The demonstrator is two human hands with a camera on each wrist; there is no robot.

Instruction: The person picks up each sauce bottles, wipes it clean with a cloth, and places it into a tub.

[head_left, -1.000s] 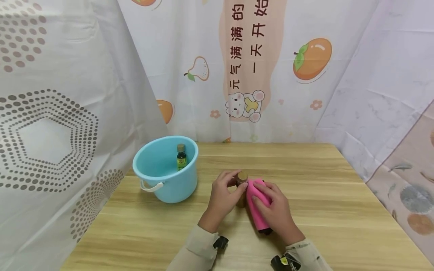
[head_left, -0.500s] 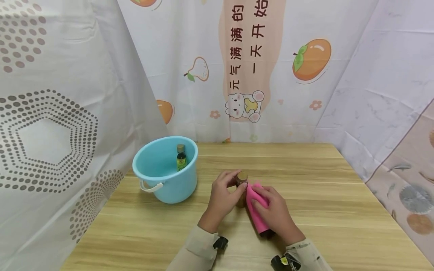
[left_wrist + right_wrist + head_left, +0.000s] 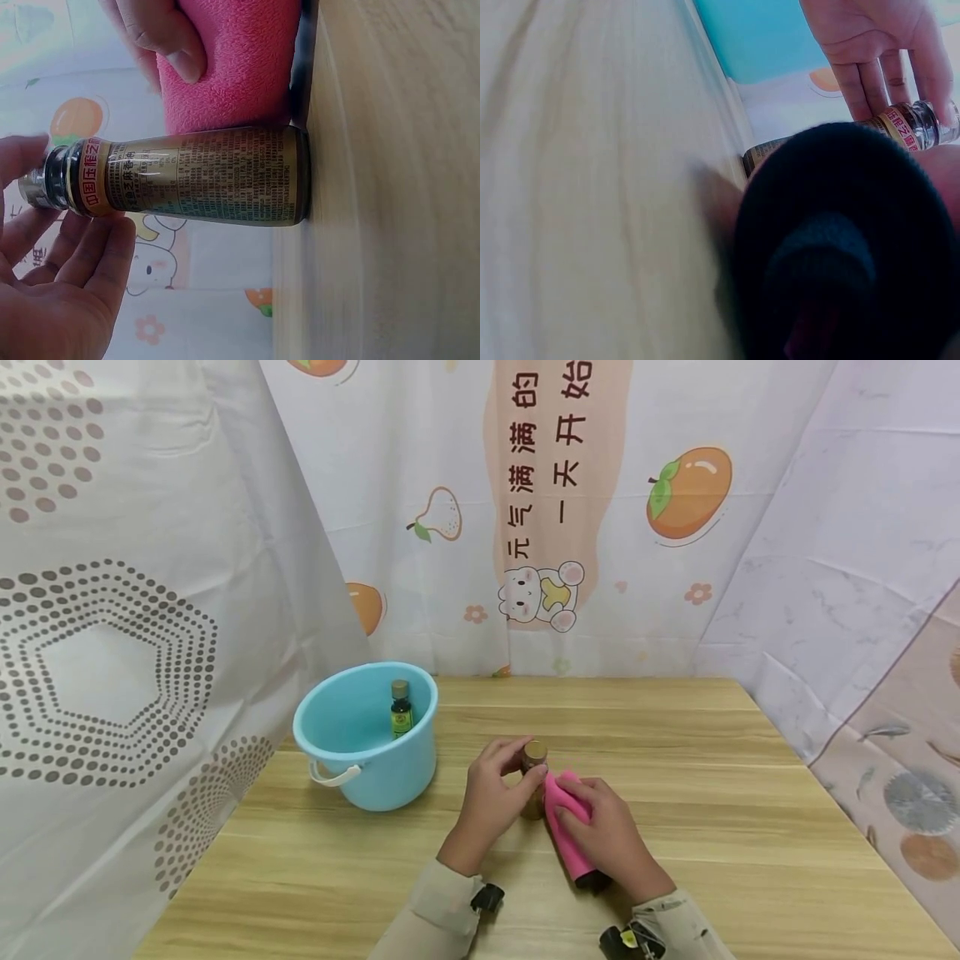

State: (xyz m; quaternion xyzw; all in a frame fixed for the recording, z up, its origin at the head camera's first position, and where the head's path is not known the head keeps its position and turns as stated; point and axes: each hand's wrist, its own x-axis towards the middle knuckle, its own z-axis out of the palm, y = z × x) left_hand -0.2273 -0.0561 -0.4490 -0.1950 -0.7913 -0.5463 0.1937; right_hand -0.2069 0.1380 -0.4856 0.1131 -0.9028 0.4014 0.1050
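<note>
In the head view, my left hand [image 3: 491,789] pinches the neck of an upright sesame oil bottle [image 3: 536,750] with a gold cap, its fingers and thumb on opposite sides. The gold label of this bottle [image 3: 206,176] faces the left wrist camera, and its base stands on the table. My right hand [image 3: 611,827] grips a pink plush roll [image 3: 567,843] with a black end, lying beside the bottle. Pink plush [image 3: 236,71] touches the bottle's side in the left wrist view. The roll's dark oval end [image 3: 840,195] covers most of my right hand in the right wrist view.
A light blue bucket [image 3: 386,781] with a white handle [image 3: 335,775] stands on the table's left side. Inside it is a small dark bottle [image 3: 401,714] with a gold cap and a yellow-green label. Printed curtains [image 3: 615,652] hang behind the wooden table [image 3: 720,777].
My right hand has slid slightly toward me along the bottle, and the pink plush roll has shifted and bunched with it. My left hand and the bottle stay in place.
</note>
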